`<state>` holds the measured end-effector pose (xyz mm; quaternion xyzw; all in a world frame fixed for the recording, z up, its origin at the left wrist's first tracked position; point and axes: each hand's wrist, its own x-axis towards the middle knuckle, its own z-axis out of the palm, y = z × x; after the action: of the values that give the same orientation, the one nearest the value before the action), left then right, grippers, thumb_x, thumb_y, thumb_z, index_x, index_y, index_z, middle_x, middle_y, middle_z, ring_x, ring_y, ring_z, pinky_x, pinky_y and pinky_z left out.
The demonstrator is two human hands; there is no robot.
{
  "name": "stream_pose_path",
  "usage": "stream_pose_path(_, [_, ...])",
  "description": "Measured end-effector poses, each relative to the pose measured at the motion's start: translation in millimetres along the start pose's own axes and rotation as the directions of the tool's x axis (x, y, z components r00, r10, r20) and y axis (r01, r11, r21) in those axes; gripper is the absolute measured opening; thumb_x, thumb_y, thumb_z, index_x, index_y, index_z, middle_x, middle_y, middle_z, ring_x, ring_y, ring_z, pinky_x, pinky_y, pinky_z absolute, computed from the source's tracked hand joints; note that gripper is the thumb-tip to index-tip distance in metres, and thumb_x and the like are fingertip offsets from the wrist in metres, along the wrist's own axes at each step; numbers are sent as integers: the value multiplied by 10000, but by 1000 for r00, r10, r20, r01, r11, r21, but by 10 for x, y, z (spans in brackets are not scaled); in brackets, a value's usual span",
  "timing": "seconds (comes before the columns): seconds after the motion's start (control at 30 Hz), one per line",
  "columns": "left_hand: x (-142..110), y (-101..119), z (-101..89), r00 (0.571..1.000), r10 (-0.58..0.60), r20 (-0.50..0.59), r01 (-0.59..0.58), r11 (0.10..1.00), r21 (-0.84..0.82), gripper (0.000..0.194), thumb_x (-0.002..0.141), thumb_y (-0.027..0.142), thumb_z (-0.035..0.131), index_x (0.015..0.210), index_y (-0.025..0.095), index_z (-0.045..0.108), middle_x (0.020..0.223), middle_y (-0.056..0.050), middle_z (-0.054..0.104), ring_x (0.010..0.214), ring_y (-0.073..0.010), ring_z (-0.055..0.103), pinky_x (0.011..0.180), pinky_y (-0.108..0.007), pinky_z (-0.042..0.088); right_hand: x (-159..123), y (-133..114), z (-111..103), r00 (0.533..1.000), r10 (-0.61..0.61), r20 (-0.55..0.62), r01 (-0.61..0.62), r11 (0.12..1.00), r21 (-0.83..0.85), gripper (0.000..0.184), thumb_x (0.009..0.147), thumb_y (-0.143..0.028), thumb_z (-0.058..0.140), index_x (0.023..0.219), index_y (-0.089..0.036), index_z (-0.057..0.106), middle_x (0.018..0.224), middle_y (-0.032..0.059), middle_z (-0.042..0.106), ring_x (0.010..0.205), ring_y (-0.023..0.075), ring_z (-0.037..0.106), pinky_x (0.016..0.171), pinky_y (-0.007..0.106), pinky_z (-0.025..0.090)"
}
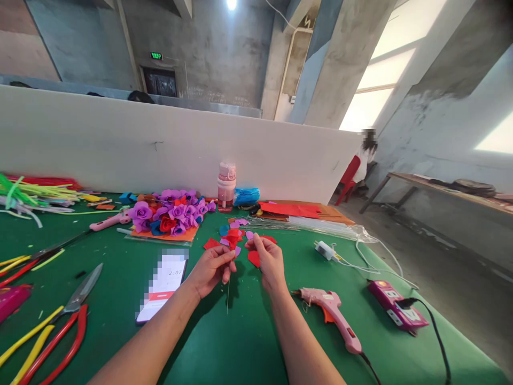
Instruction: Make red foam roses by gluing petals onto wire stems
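Observation:
My left hand [214, 269] is closed in a pinch around a thin wire stem that points down below the fingers. At its top, just above my fingertips, is a small red paper flower [232, 238]. Close on the right, my right hand [269, 262] has thumb and forefinger pressed together; whatever is between them is hidden or too small to name. A purple petal [249, 235] shows by those fingertips, and a red petal [254, 259] lies just below them. Loose red, purple and blue pieces are scattered on the green tabletop [228, 350] beyond both hands.
A pink glue gun [326, 305] and a magenta power strip [396, 305] lie right. Left are a phone [164, 289], pliers-like cutters [76, 299] and scissors [60, 246]. Behind stand purple paper roses [176, 211], a pink bottle [226, 187] and a white partition [180, 139].

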<state>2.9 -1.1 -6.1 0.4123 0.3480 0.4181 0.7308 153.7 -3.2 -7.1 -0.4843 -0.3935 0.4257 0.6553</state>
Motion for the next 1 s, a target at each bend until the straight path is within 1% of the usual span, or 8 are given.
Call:
stream_pose_path(0.13, [31, -24, -50, 1000, -9, 9, 10, 999, -37, 328, 654, 371, 766, 674, 151, 524, 519, 15, 637, 293, -38, 449, 327, -156, 308, 32, -8, -69, 990, -116, -84, 117, 993, 7, 329, 754, -461, 649, 989, -230, 636, 832, 19, 721, 387, 74, 472, 466, 250, 399])
stream_pose_path(0.23, [39, -26, -63, 1000, 20, -3, -20, 999, -46, 322, 665, 378, 763, 693, 151, 536, 533, 15, 642, 308, -38, 456, 333, -155, 321, 38, 3, -71, 990, -127, -64, 124, 991, -55, 217, 707, -404, 713, 810, -216, 683, 763, 7, 706, 536, 114, 573, 561, 249, 432])
stream_pose_path(0.3, [36, -21, -61, 999, 44, -8, -45, 998, -40, 317, 674, 374, 761, 699, 153, 534, 543, 18, 644, 316, -38, 463, 339, -153, 331, 24, 22, -40, 998, -48, 29, 50, 998, -49, 213, 691, -411, 729, 692, -200, 701, 704, 15, 694, 664, 144, 603, 640, 251, 438])
stream_pose_path(0.37, [29, -19, -53, 998, 55, 0, -55, 998, -19, 309, 687, 370, 754, 710, 155, 534, 553, 21, 646, 324, -40, 476, 345, -148, 333, -10, 40, 6, 986, 67, 150, -68, 998, 3, 232, 682, -425, 740, 727, -197, 727, 748, 20, 704, 726, 144, 602, 695, 250, 432])
stream_pose_path(0.53, [13, -29, -24, 998, 59, 18, -60, 997, 39, 336, 663, 387, 766, 717, 151, 532, 541, 23, 635, 337, -50, 498, 355, -145, 339, -122, 38, 105, 916, 194, 351, -245, 964, 106, 255, 682, -422, 759, 750, -179, 723, 702, 9, 671, 633, 103, 554, 668, 235, 418])
stream_pose_path(0.67, [8, -34, -11, 998, 68, 16, -69, 991, 111, 348, 665, 418, 755, 741, 147, 550, 541, 28, 625, 339, -57, 503, 355, -156, 351, -136, 39, 121, 903, 205, 378, -279, 948, 154, 246, 663, -393, 776, 726, -166, 703, 625, -9, 634, 529, 88, 512, 600, 237, 409])
stream_pose_path(0.83, [17, -47, -12, 995, 99, 25, -102, 968, 229, 340, 685, 426, 737, 738, 139, 563, 543, 24, 622, 341, -61, 508, 359, -163, 352, -102, 52, 99, 898, 240, 368, -319, 933, 169, 244, 618, -356, 806, 689, -156, 686, 665, -7, 643, 559, 79, 526, 601, 221, 405])
stream_pose_path(1.0, [19, -63, -5, 988, 154, -7, -150, 969, 197, 351, 680, 444, 731, 720, 147, 549, 556, 30, 618, 350, -62, 506, 371, -166, 353, -115, 1, 91, 864, 249, 438, -358, 915, 186, 308, 618, -412, 805, 748, -160, 682, 648, -22, 625, 512, 70, 518, 625, 238, 425])
